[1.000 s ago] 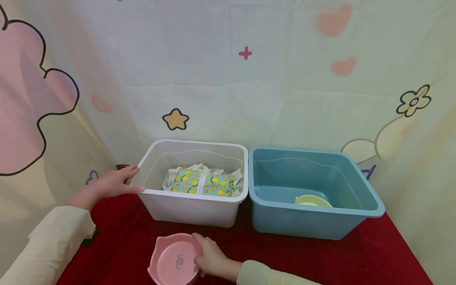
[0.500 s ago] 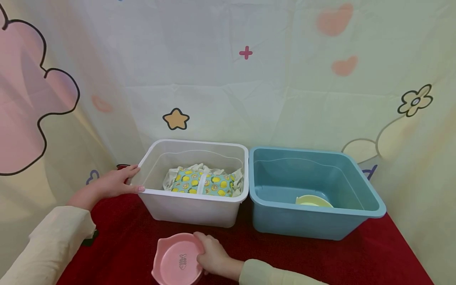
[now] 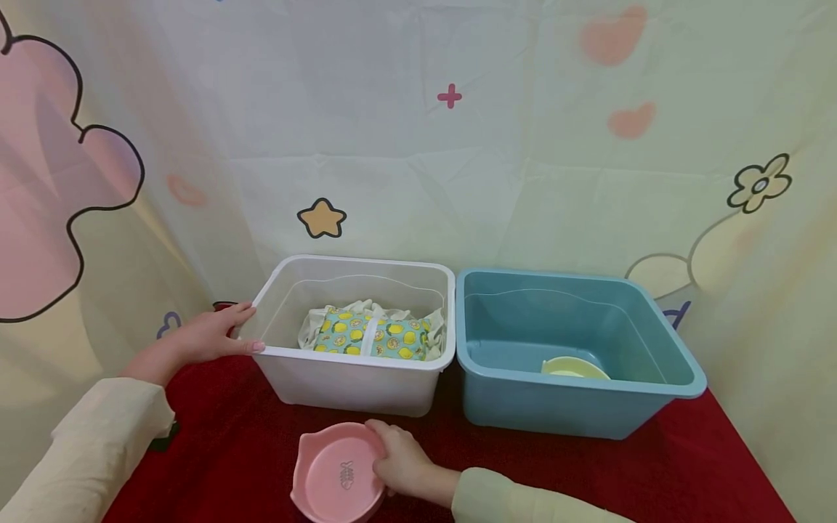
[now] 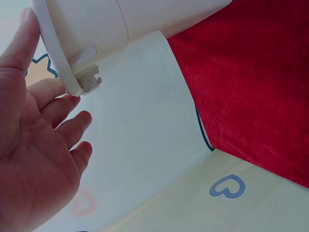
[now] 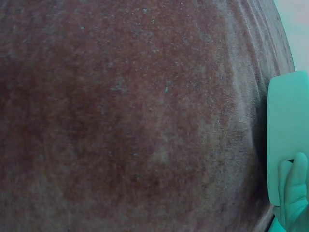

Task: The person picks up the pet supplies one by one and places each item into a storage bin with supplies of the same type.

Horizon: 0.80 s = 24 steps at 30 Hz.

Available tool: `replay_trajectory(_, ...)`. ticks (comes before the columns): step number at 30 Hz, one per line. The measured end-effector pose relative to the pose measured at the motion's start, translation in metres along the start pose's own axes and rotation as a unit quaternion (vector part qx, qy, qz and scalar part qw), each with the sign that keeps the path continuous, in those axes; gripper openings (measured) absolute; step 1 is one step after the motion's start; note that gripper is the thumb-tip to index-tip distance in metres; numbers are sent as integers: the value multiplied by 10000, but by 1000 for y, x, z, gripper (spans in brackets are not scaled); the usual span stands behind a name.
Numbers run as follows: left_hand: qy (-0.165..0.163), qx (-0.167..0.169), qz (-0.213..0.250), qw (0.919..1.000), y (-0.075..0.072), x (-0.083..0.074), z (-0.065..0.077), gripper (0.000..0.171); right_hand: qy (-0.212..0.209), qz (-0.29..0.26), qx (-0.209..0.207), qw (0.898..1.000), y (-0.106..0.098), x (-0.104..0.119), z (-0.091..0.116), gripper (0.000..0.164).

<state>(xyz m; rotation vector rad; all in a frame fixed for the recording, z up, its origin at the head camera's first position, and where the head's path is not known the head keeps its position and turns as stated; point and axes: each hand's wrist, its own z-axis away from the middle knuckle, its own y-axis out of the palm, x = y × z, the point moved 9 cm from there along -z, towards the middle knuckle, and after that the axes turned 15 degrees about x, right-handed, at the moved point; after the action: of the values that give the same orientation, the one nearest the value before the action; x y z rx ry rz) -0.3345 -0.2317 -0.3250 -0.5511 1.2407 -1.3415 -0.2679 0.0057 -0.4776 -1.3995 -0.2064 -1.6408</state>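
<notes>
In the head view, a pink cat-eared pet bowl (image 3: 336,476) with a fishbone mark inside is at the front over the red cloth. My right hand (image 3: 405,465) grips its right side, thumb at the rim and fingers on the outer wall. The right wrist view shows the bowl's side (image 5: 289,121), green-tinted, and my fingers at its edge (image 5: 294,186). At the left, my left hand (image 3: 205,335) holds the front left corner of a white tub (image 3: 346,388). In the left wrist view, thumb and forefinger meet the tub's rim (image 4: 53,46), with the other fingers loosely curled below.
A lemon-print bundle (image 3: 346,334) with a white strap lies in the white tub over pale cloth (image 3: 314,327). A blue tub (image 3: 549,407) stands on its right, holding a pale yellow bowl (image 3: 575,367). Red cloth (image 3: 222,450) covers the table; a printed curtain hangs behind.
My right hand and the pink bowl have moved a little to the right and slightly away from me. The left hand stays at the white tub's corner.
</notes>
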Motion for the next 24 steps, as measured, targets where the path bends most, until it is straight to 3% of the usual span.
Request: replay_trajectory(24, -82, 107, 131, 9998, 1, 0, 1, 91, 1, 226, 223, 9995, -17, 13, 20, 55)
